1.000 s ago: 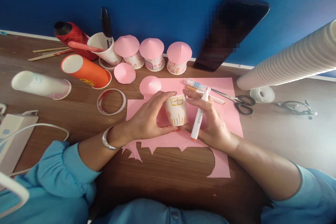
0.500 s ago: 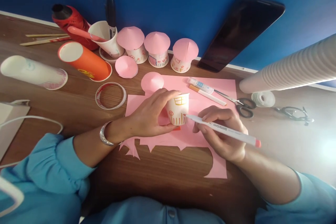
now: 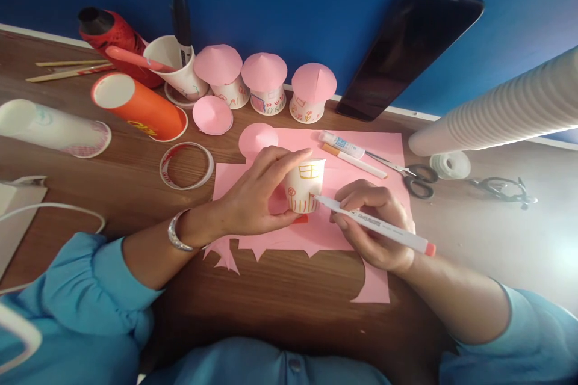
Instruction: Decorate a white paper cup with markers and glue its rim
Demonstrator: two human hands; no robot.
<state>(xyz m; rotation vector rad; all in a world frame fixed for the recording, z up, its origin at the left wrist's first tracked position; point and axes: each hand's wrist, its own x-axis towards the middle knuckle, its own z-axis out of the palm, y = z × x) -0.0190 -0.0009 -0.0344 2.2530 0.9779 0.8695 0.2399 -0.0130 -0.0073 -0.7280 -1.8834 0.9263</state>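
1. Worktop (image 3: 289, 289): brown wood grain, running back to a blue wall (image 3: 289, 6).
2. Pink paper (image 3: 289, 240): flat on the worktop beneath both hands; near edge cut into points and a curve.
3. Stack of white cups (image 3: 497, 102): nested, on the right-hand side.
4. Phone (image 3: 406, 48): dark, leaning against the wall.
5. Left hand (image 3: 248, 198): grip half spread, fingers over the upper part of the small cup (image 3: 304, 183) and thumb at its foot, holding it.
6. Right hand (image 3: 379, 222): grip drawn in close, fingertips and thumb pinching the white marker (image 3: 383, 228).
7. Red bottle (image 3: 121, 42): black cap, at the far left near the wall.
8. Orange cup (image 3: 144, 109): tall, in front of the bottle.
9. Three roofed cups (image 3: 264, 72): in a row by the wall, each under a pink paper cone.
10. Small cup: white, roughly upright above the pink paper; drawn with a yellow window, a red flower and short upright strokes.
11. Scissors (image 3: 419, 180): dark handles, blades over the paper's right edge.
12. White marker: coral end, tip at the small cup's lower side.
13. Glue tube (image 3: 342, 144): on the paper, just beside an orange-and-white pen (image 3: 361, 163).
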